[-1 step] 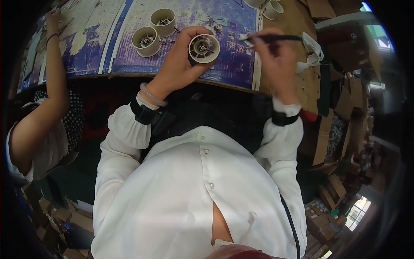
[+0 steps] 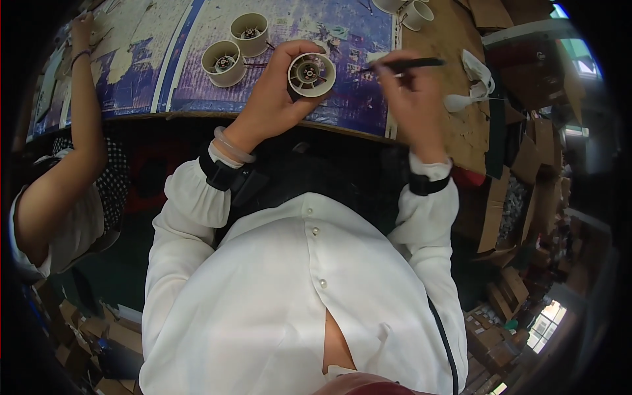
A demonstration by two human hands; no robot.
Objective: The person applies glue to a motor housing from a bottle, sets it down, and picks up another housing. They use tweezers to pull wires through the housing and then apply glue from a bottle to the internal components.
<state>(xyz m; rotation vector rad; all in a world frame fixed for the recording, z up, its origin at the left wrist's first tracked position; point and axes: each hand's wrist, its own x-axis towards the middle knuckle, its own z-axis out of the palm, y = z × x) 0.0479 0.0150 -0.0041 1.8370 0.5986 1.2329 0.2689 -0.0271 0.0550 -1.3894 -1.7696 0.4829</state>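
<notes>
Worn tbl (image 2: 355, 117); fan cup (image 2: 310, 73) in L hand (image 2: 276, 95), btwn thumb/fingers.

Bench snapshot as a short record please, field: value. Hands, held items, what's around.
left_hand: left hand grips a pale cylinder, spoked open end facing the camera
right_hand: right hand, slightly blurred, holds a slim black tool
contact: tool and held cylinder apart
left_of_held: nearer cylinder and farther cylinder, similar, open ends up
surface: worn purple-and-white sheet
right_side: crumpled white item
coworker: hand at far left
</notes>
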